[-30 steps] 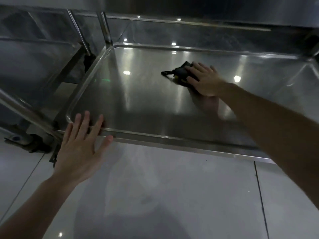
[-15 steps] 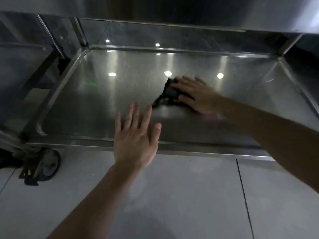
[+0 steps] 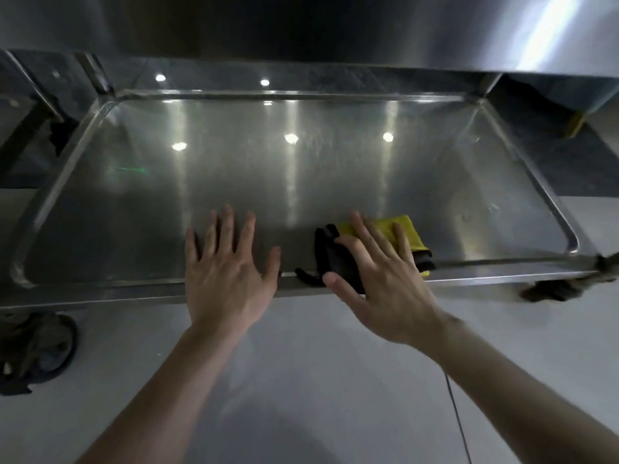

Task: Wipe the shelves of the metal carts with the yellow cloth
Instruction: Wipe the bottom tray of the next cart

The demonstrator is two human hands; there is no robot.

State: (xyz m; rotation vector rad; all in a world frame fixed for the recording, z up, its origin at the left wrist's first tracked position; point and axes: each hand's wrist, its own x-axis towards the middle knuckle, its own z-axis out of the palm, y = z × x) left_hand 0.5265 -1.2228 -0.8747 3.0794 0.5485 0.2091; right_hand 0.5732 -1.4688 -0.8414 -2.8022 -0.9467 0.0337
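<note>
Yellow cloth (image 3: 412, 235) lies in the shelf (image 3: 301, 182) at its near rim — right hand (image 3: 385, 279) presses it, fingers (image 3: 367, 236) straight; left hand (image 3: 227, 272) spread, empty.

Commercial kitchen or service room: stainless-steel cart shelf (image 3: 234, 175) on a caster wheel (image 3: 37, 349), steel upper shelf (image 3: 301, 25) overhead, pale tiled floor (image 3: 318, 380), lamp reflections (image 3: 290, 138) on the metal.
</note>
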